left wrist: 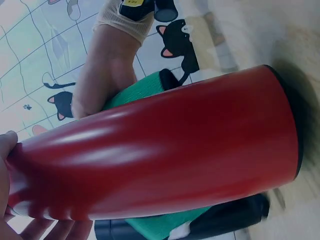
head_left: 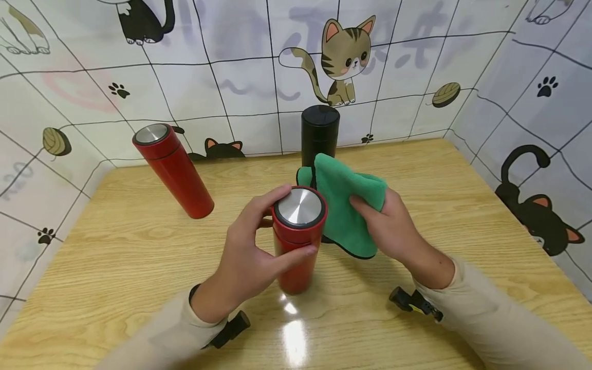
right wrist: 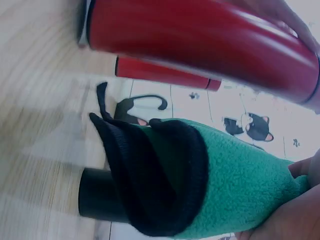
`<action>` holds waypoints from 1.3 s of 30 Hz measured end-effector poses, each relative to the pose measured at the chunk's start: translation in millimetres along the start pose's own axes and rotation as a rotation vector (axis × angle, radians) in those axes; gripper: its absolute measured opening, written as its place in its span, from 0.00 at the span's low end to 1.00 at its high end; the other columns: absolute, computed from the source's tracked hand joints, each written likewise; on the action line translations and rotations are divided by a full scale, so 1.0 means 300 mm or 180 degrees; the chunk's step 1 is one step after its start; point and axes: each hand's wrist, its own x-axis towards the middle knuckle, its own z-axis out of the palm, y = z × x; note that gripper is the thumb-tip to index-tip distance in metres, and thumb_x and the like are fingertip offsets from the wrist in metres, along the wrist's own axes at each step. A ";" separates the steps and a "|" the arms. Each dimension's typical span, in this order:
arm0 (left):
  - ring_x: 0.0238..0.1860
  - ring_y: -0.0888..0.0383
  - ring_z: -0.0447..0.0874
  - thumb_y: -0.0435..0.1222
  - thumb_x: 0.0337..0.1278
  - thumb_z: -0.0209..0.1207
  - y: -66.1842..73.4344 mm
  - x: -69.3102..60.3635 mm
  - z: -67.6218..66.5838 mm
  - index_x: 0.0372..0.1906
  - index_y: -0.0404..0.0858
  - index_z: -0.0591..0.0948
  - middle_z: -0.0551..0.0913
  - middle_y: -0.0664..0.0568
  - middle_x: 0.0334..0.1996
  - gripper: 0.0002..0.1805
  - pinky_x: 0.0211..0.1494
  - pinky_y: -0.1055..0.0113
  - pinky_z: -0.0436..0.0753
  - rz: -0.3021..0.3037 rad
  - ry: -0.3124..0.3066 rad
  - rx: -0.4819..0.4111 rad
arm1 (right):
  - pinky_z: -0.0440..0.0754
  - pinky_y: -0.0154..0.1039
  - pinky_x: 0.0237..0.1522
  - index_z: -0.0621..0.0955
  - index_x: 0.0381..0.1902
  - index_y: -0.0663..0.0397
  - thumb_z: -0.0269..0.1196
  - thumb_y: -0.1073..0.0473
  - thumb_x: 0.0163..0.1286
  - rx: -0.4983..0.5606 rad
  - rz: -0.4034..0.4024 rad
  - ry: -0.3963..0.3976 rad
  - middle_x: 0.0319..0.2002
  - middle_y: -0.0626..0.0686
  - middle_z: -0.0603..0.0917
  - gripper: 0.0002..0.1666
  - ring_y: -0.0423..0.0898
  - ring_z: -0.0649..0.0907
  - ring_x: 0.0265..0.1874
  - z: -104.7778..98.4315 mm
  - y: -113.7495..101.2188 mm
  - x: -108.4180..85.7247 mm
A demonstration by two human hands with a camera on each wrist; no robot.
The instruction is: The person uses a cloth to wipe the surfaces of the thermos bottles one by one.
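Work sits partway, as we judge it: the near red vacuum flask (head_left: 297, 236) and the green cloth (head_left: 342, 205) are both in hold, but we see no contact between them. The left hand (head_left: 247, 252) has its thumb and fingers spread wide and curled round the flask's upper part, by the metal cap (head_left: 299, 206), over the middle of the bench (head_left: 139, 288); whether the base touches the wood we cannot tell. The right hand (head_left: 393, 231) pinches the folded cloth between thumb and fingers, just beside that flask, and we notice a gap separating the two in the right wrist view. Beyond the cloth, near the far edge, we find a black flask (head_left: 320, 136), partly hidden. A second red vacuum flask (head_left: 173, 174) stands untouched near the far left corner. What seems left is bringing cloth and flask together; whether any flask is already wiped, we cannot tell.
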 end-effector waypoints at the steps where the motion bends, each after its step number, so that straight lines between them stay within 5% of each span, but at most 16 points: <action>1: 0.55 0.55 0.81 0.33 0.36 0.80 0.001 -0.001 0.005 0.69 0.39 0.70 0.79 0.48 0.62 0.49 0.52 0.59 0.86 -0.0010 -0.0025 -0.0021 | 0.80 0.42 0.61 0.68 0.74 0.47 0.51 0.58 0.80 0.0030 -0.0011 0.0002 0.69 0.53 0.74 0.27 0.49 0.78 0.64 0.005 -0.003 -0.005; 5: 0.54 0.55 0.82 0.32 0.35 0.80 -0.002 0.002 0.021 0.69 0.39 0.69 0.79 0.47 0.60 0.49 0.52 0.60 0.86 -0.0006 -0.0046 -0.0071 | 0.81 0.33 0.56 0.71 0.71 0.52 0.52 0.58 0.79 0.0176 -0.0095 0.0001 0.64 0.54 0.77 0.25 0.42 0.81 0.59 0.030 -0.019 -0.025; 11: 0.55 0.54 0.81 0.31 0.34 0.80 -0.017 0.003 0.036 0.67 0.35 0.69 0.79 0.45 0.58 0.49 0.51 0.61 0.86 0.0093 -0.0008 -0.0132 | 0.81 0.32 0.58 0.73 0.69 0.55 0.52 0.62 0.78 0.0287 -0.0304 -0.0039 0.62 0.53 0.78 0.23 0.38 0.80 0.59 0.058 -0.036 -0.045; 23: 0.57 0.52 0.79 0.38 0.38 0.80 -0.036 0.009 0.038 0.64 0.32 0.67 0.76 0.43 0.56 0.46 0.46 0.64 0.86 0.0415 0.0012 0.0232 | 0.80 0.32 0.58 0.72 0.69 0.59 0.50 0.67 0.77 0.0344 -0.0521 -0.0203 0.63 0.58 0.78 0.25 0.38 0.81 0.58 0.082 -0.024 -0.068; 31: 0.57 0.53 0.80 0.39 0.37 0.81 -0.030 0.017 0.023 0.66 0.34 0.65 0.76 0.44 0.56 0.50 0.46 0.65 0.87 0.0320 -0.0193 0.0408 | 0.79 0.32 0.60 0.66 0.74 0.59 0.48 0.72 0.74 0.0328 -0.0731 -0.0463 0.68 0.59 0.75 0.31 0.38 0.78 0.63 0.097 -0.004 -0.074; 39: 0.54 0.55 0.80 0.40 0.38 0.80 -0.020 0.024 0.013 0.67 0.37 0.65 0.76 0.45 0.54 0.49 0.46 0.67 0.87 0.0249 -0.0290 0.0455 | 0.78 0.33 0.63 0.68 0.72 0.59 0.47 0.75 0.71 0.0239 -0.0665 -0.0587 0.67 0.56 0.77 0.32 0.39 0.78 0.62 0.105 0.014 -0.066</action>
